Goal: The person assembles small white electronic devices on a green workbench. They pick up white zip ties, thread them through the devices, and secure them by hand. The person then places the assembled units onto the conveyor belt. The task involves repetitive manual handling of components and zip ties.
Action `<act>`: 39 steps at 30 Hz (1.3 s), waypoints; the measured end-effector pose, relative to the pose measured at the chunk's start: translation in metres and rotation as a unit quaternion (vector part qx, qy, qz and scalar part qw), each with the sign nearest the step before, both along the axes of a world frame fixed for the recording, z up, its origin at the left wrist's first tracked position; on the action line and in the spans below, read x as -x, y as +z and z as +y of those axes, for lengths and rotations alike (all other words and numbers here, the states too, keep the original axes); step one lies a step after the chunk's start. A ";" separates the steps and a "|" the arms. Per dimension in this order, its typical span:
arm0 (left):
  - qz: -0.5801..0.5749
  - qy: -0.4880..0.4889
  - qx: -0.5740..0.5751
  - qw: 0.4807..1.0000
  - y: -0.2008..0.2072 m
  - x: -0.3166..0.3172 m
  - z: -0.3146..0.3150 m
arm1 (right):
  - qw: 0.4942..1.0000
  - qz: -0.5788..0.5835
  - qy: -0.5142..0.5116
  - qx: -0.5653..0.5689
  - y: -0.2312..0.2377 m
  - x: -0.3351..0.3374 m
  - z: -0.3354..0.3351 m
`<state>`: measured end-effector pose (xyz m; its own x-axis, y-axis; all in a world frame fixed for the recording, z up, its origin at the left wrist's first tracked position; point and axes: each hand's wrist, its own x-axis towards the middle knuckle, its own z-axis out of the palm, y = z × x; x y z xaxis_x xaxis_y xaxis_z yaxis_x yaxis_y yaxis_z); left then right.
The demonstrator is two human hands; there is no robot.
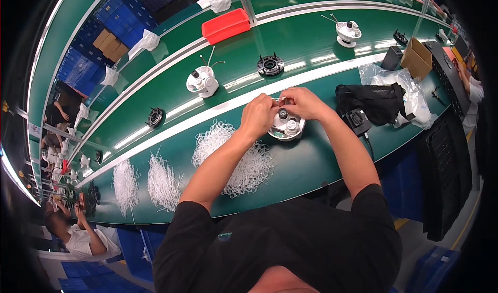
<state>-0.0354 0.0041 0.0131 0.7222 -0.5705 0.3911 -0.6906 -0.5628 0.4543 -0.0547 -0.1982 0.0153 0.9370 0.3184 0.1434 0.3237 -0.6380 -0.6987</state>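
At the near edge of the green bench is a round white device housing with a black knob-like part in its middle, looking like a camera base. My left hand is closed at its far left side, fingertips pinched. Opposite it, my right hand pinches at the far right rim. A thin white cable shows between the two sets of fingertips; its ends are hidden by my fingers. Left of the housing, partly under my left forearm, lies a heap of looped white plastic ties.
Two bundles of white ties lie farther left. Beyond a white rail, similar white devices and black ring bases stand on the green surface. A red tray is farther back. At right are a black bag and cardboard box.
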 end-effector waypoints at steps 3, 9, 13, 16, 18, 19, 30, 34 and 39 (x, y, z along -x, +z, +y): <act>-0.012 0.016 0.009 1.000 0.001 0.000 0.002 | 0.997 -0.063 0.012 0.040 0.006 0.001 -0.002; 0.066 0.022 0.032 0.997 -0.006 -0.015 0.019 | 0.996 0.048 0.021 0.075 0.010 0.002 -0.003; 0.293 0.167 0.236 0.912 -0.014 -0.057 0.046 | 0.994 0.088 -0.059 -0.005 0.021 0.009 -0.003; 0.299 0.307 0.403 0.809 -0.035 -0.117 0.098 | 0.993 0.089 -0.075 -0.029 0.006 0.001 -0.008; 0.305 0.375 0.410 0.773 -0.036 -0.148 0.120 | 0.994 0.053 -0.092 0.028 -0.008 -0.010 -0.012; 0.308 0.393 0.418 0.759 -0.036 -0.161 0.127 | 0.993 0.034 -0.098 0.055 -0.012 -0.016 -0.012; 0.403 0.231 0.551 0.693 -0.047 -0.167 0.136 | 0.908 0.132 -0.295 -0.268 -0.023 -0.121 0.034; 0.397 0.220 0.520 0.724 -0.029 -0.136 0.147 | 0.861 0.152 -0.347 -0.338 -0.034 -0.156 0.051; 0.410 0.197 0.512 0.729 -0.003 -0.092 0.146 | 0.804 0.096 -0.372 -0.454 -0.039 -0.157 0.061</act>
<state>0.0565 0.1505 0.0105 0.9813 0.0312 -0.1898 0.1738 0.2793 0.9443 0.1021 -0.1375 -0.0238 0.8522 -0.4951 -0.1689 -0.0805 0.1948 -0.9775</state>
